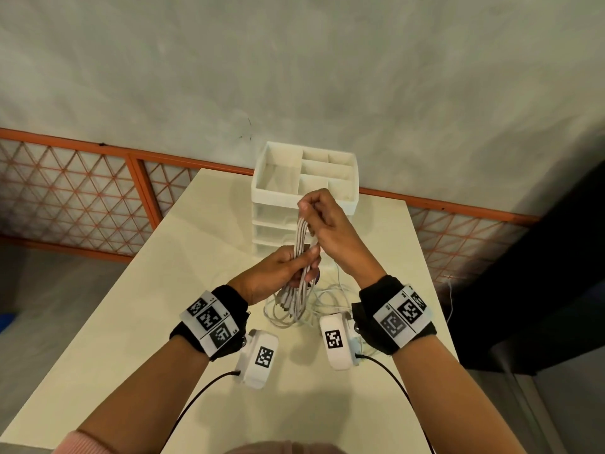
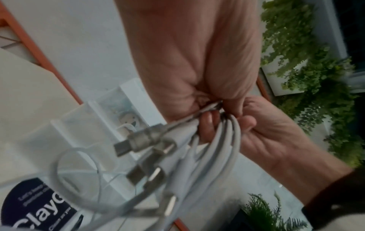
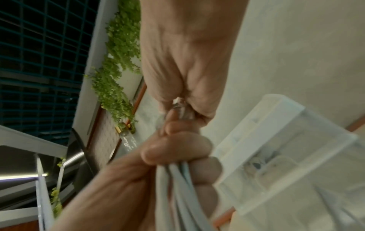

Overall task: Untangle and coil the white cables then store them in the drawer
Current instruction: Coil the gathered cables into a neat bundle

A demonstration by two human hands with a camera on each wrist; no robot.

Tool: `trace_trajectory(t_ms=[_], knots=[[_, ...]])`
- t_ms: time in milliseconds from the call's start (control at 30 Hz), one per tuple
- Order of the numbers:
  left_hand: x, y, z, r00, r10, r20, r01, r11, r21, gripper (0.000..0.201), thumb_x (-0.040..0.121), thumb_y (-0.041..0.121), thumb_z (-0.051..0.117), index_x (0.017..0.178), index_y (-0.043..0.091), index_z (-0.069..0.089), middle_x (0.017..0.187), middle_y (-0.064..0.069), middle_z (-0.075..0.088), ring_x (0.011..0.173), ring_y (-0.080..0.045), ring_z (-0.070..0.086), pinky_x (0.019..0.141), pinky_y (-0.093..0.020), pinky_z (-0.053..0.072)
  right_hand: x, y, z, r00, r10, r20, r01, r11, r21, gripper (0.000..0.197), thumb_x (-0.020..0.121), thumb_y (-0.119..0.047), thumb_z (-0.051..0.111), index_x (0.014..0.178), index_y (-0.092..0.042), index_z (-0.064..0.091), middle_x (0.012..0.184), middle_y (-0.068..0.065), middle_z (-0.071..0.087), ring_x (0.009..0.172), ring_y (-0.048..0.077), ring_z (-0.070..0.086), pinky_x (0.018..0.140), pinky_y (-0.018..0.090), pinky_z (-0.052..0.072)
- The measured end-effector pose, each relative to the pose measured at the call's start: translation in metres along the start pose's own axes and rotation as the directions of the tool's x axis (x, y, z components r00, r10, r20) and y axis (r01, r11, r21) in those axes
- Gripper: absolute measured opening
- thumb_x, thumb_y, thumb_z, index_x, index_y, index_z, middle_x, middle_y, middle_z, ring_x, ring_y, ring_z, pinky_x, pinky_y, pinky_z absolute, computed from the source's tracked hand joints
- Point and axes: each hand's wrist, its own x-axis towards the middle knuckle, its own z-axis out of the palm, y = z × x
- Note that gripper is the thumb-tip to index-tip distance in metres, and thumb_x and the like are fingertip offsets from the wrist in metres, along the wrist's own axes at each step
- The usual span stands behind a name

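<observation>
A folded bundle of white cables (image 1: 300,249) hangs upright above the table. My left hand (image 1: 302,268) grips its middle, fingers curled round the strands. My right hand (image 1: 309,208) pinches the top of the loops. Several plug ends (image 1: 284,301) dangle below the left hand. In the left wrist view the metal plugs (image 2: 138,140) and cable strands (image 2: 209,156) hang close to the camera. In the right wrist view the left hand's fingers (image 3: 177,152) wrap the cable strands (image 3: 178,179). More loose white cable (image 1: 327,296) lies tangled on the table. The white drawer unit (image 1: 278,196) stands behind the hands, drawers closed.
The cream table (image 1: 163,290) reaches to its far edge just behind the drawer unit, whose top tray (image 1: 327,165) has open compartments. An orange-framed lattice fence (image 1: 82,198) runs behind. A dark panel (image 1: 540,273) stands to the right. Two white tagged camera units (image 1: 258,358) hang under my wrists.
</observation>
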Motion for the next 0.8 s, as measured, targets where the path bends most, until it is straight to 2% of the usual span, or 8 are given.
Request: trace_trajectory(t_ms=[67,133,233,333,400,533,633,800], knots=[[0.002,0.005,-0.002,0.995,0.035,-0.090,-0.035,0.999,-0.001,0.039,0.101,0.034,0.032,0.071,0.018,0.050,0.057,0.010,0.047,0.050,-0.001,0.040,0.051,-0.013,0.034,-0.004,0.006,0.000,0.990,0.124,0.067,-0.127,0.991,0.046,0.046,0.100,-0.046,0.024,0.118,-0.010,0.049,0.091,0.001,0.056,0.076,0.010,0.057,0.070,0.016,0.047],[0.005,0.011,-0.007,0.972,0.087,-0.218,-0.090,0.996,-0.004,0.042,0.101,0.033,0.032,0.067,0.017,0.051,0.053,0.011,0.047,0.046,-0.001,0.040,0.050,-0.012,0.036,-0.011,0.021,0.006,0.943,0.199,0.266,-0.219,0.975,0.047,0.068,0.094,-0.060,0.007,0.128,-0.016,0.046,0.105,0.007,0.062,0.092,0.012,0.064,0.085,0.026,0.052],[0.010,0.018,-0.021,0.925,0.156,-0.345,-0.152,0.988,0.039,0.040,0.101,0.031,0.033,0.068,0.015,0.048,0.053,0.009,0.048,0.045,-0.001,0.043,0.050,-0.011,0.037,-0.025,0.039,0.015,0.852,0.288,0.437,-0.304,0.952,-0.034,0.086,0.082,-0.078,0.008,0.136,-0.022,0.045,0.120,0.008,0.065,0.113,0.016,0.062,0.104,0.036,0.042],[0.010,0.012,-0.035,0.889,0.182,-0.419,-0.148,0.983,0.111,0.037,0.102,0.033,0.033,0.071,0.019,0.048,0.064,0.005,0.050,0.050,-0.005,0.037,0.052,-0.017,0.035,-0.026,0.046,0.008,0.905,0.291,0.310,-0.182,0.924,-0.336,0.074,0.086,-0.072,0.027,0.101,-0.008,0.061,0.088,0.014,0.068,0.091,0.027,0.066,0.080,0.029,0.047],[0.010,0.006,-0.037,0.847,0.185,-0.498,-0.135,0.982,0.134,0.039,0.102,0.035,0.032,0.071,0.020,0.049,0.067,0.002,0.053,0.049,-0.011,0.035,0.045,-0.020,0.034,-0.020,0.050,0.002,0.941,0.224,0.255,-0.080,0.877,-0.474,0.054,0.090,-0.061,0.041,0.095,-0.008,0.054,0.083,0.019,0.065,0.077,0.031,0.064,0.069,0.039,0.050],[0.015,0.004,-0.033,0.739,0.135,-0.660,-0.177,0.984,0.004,0.043,0.102,0.036,0.032,0.068,0.019,0.051,0.067,-0.003,0.056,0.047,-0.020,0.043,0.038,-0.021,0.036,-0.023,0.035,0.010,0.953,0.142,0.268,-0.032,0.925,-0.378,0.035,0.096,-0.048,0.041,0.088,-0.015,0.049,0.067,0.002,0.059,0.058,0.016,0.054,0.058,0.029,0.043],[0.020,0.009,-0.035,0.689,0.128,-0.713,-0.237,0.970,-0.055,0.040,0.102,0.036,0.032,0.069,0.020,0.048,0.053,0.007,0.057,0.047,-0.014,0.050,0.039,-0.026,0.038,-0.034,0.026,0.024,0.908,0.204,0.366,-0.147,0.973,-0.176,0.035,0.099,-0.047,0.033,0.084,-0.020,0.048,0.054,-0.004,0.050,0.041,0.010,0.045,0.047,0.021,0.039],[0.020,0.022,-0.045,0.671,0.156,-0.725,-0.328,0.939,-0.102,0.038,0.102,0.035,0.031,0.071,0.019,0.045,0.053,0.007,0.048,0.046,-0.009,0.054,0.038,-0.023,0.040,-0.038,0.033,0.008,0.840,0.280,0.465,-0.224,0.959,-0.174,0.048,0.099,-0.048,0.028,0.077,-0.014,0.054,0.048,-0.005,0.052,0.057,0.018,0.059,0.080,0.026,0.048]])
